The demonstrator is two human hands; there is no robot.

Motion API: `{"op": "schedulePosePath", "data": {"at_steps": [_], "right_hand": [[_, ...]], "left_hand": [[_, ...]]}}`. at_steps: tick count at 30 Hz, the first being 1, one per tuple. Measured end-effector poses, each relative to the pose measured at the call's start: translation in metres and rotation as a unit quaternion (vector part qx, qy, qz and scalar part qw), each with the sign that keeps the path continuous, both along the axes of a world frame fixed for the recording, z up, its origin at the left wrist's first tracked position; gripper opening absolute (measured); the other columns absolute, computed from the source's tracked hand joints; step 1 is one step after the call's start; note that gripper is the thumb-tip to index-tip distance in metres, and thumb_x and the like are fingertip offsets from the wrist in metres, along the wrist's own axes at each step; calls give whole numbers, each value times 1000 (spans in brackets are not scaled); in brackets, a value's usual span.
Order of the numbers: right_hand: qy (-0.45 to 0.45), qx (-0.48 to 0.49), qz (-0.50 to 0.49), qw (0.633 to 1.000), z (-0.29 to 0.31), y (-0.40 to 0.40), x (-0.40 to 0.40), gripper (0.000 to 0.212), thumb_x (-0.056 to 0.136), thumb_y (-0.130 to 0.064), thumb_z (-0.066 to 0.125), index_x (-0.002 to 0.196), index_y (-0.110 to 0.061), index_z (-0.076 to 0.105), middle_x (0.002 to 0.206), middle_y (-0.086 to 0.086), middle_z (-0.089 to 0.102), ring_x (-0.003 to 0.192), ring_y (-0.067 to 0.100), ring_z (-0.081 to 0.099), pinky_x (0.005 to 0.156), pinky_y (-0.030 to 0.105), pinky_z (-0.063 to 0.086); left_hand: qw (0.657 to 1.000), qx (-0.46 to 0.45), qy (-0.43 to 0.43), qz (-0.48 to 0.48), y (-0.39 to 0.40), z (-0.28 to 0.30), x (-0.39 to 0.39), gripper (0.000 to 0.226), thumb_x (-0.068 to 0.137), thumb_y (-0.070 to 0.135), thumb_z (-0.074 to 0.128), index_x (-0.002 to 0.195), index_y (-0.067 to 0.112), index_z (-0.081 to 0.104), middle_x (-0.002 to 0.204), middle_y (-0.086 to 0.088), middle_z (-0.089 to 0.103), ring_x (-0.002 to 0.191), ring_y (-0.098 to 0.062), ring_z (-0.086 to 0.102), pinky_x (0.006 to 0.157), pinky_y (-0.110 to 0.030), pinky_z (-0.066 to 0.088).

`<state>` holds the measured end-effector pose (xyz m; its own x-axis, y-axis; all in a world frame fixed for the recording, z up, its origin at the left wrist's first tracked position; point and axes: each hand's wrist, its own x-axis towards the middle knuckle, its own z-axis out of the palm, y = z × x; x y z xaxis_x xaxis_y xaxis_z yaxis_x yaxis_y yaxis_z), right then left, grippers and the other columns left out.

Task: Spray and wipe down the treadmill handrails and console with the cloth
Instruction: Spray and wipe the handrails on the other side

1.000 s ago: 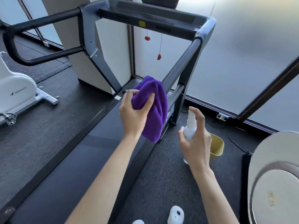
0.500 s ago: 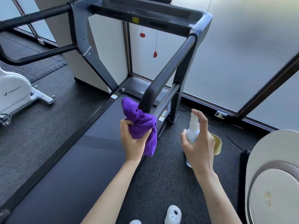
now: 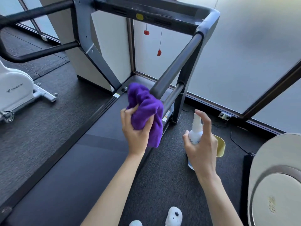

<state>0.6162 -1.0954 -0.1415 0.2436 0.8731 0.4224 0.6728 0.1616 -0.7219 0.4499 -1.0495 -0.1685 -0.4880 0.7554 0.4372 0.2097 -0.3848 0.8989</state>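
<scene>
My left hand (image 3: 135,129) grips a bunched purple cloth (image 3: 145,110) wrapped over the near end of the treadmill's right handrail (image 3: 177,64). My right hand (image 3: 202,144) holds a white spray bottle (image 3: 195,129) upright to the right of the rail, with the index finger raised by the nozzle. The rail slopes up to the console bar (image 3: 146,12) at the top. The left handrail (image 3: 35,12) runs off to the upper left.
The treadmill belt (image 3: 78,160) lies below my left arm. A white exercise machine (image 3: 14,90) stands at the left. A yellow cup (image 3: 219,145) sits on the floor behind the bottle, a round pale table (image 3: 276,176) at the right. Red safety clips (image 3: 159,53) hang under the console.
The cloth slid down the right handrail from its upper part to the near end. My right hand with the bottle stayed beside the rail.
</scene>
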Motion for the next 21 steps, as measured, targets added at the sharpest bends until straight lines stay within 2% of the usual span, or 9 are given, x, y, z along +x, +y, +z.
{"op": "schedulePosePath", "data": {"at_steps": [3,6,9,11,13,15,17,19,21], "right_hand": [[7,-2,-8,1000,-3,-2,4,66,82,-5,66,132,-39,40,60,-5,46,50,17,45,50,30,42],[0,-3,-19,1000,-3,-1,8,66,80,-5,66,131,-38,41,56,-5,43,47,13,44,49,20,38],[-11,-3,-31,999,0,5,7,66,80,-7,66,132,-39,41,58,-8,46,48,8,45,48,13,35],[-6,9,-35,999,3,9,5,66,79,-8,66,132,-39,41,65,-13,51,49,6,46,49,8,35],[-1,23,-36,999,3,11,4,67,79,-7,67,132,-39,41,82,-24,56,49,6,48,52,5,36],[3,32,-37,999,2,10,4,68,78,-5,68,132,-37,42,81,-24,55,49,8,49,53,4,36],[5,26,-26,999,-2,9,8,69,78,-2,68,133,-35,42,75,-19,51,49,13,49,54,10,40],[20,9,-2,1000,-5,11,12,69,80,-1,67,134,-36,40,77,-15,51,50,17,49,50,29,47],[27,-5,26,999,-7,16,19,69,82,-2,66,134,-37,39,78,-12,52,51,17,49,49,37,50]], "left_hand": [[998,-42,-51,6,-17,-23,1,38,75,46,73,99,28,50,102,-17,53,98,-26,54,95,-55,44],[999,-29,-7,27,-11,3,4,40,73,41,74,102,22,53,105,-9,53,99,-17,54,94,-44,46],[989,-19,142,15,23,56,4,43,72,43,78,104,18,63,108,-4,54,100,-18,58,89,-31,49],[978,-49,204,3,43,82,7,40,70,46,80,98,22,65,106,-1,56,97,-19,60,83,-32,51],[977,-67,204,20,48,85,11,38,70,46,80,93,20,65,103,-1,57,93,-19,62,78,-34,52],[983,-49,172,42,39,68,12,38,72,42,80,90,14,62,102,-4,56,92,-20,61,76,-31,51],[991,-14,124,52,23,42,9,37,73,35,80,90,9,59,101,-8,53,94,-15,58,83,-24,47],[995,8,87,53,8,17,6,36,73,29,79,92,10,55,100,-12,50,96,-9,53,90,-19,41],[995,16,65,70,-4,-2,6,36,73,28,78,93,13,52,99,-13,48,98,-4,51,92,-17,39]]}}
